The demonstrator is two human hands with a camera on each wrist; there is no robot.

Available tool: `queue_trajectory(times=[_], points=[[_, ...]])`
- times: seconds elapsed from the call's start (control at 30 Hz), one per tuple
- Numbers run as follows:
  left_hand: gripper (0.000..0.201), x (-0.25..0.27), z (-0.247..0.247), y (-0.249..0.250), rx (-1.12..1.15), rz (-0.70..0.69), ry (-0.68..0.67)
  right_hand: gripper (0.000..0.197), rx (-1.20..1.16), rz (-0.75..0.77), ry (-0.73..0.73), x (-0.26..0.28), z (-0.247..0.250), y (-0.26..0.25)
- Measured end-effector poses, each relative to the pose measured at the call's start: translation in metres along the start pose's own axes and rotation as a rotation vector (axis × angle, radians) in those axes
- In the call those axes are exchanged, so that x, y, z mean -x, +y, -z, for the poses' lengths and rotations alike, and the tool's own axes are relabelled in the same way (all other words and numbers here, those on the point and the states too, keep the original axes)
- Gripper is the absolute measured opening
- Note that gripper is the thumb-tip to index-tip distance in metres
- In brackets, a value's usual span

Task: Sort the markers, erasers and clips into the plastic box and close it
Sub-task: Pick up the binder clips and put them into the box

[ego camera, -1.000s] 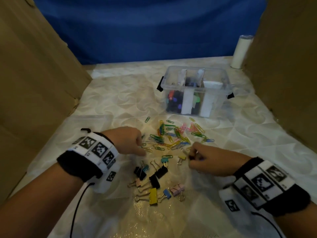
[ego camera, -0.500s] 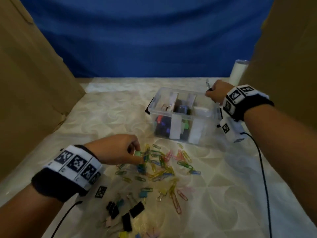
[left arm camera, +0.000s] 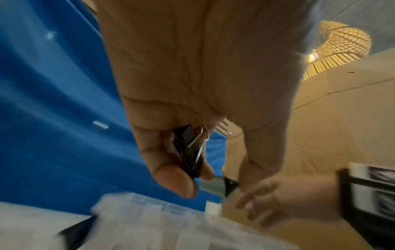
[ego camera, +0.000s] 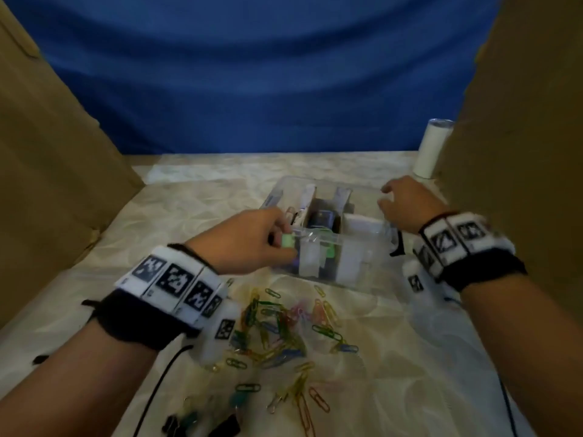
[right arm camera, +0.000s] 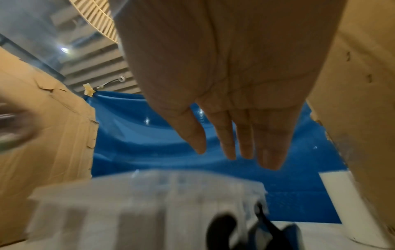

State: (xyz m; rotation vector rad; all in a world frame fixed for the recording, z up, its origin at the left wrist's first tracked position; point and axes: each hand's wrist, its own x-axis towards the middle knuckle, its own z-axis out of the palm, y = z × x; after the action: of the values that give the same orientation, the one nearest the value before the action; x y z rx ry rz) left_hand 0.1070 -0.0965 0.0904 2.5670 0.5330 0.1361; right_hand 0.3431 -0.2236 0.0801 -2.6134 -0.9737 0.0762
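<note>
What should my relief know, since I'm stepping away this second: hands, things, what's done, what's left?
Left hand: pinches a black binder clip at the plastic box's near-left corner.
Right hand: open, holds nothing, above the box's right side.
Done: markers stand in the box's middle compartments; the white blocks to the right are likely erasers.
Left: the paper clips lie piled on the table before the box, with more binder clips nearer the person. The box is open; close it last.
</note>
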Motion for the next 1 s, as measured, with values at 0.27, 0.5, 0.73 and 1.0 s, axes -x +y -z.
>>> queue_trajectory(times=[0.27,0.5,0.73,1.0], points=[[0.032,-0.130,0.002,0.072,-0.260,-0.077,0.080,0.038,-0.308,-0.076,0.135,0.033,-0.063,0.024],[0.017,-0.204,-0.035,0.086,-0.743,0.042,-0.214,0.046,-0.333,-0.065,0.108,0.038,-0.065,0.026],[0.022,-0.215,-0.057,0.086,-0.632,0.043,-0.230,0.046,-0.318,-0.055,0.117,0.042,-0.063,0.023],[0.044,-0.151,-0.023,0.087,-0.412,-0.115,-0.108,0.047,-0.288,-0.125,0.047,0.040,-0.063,0.021]])
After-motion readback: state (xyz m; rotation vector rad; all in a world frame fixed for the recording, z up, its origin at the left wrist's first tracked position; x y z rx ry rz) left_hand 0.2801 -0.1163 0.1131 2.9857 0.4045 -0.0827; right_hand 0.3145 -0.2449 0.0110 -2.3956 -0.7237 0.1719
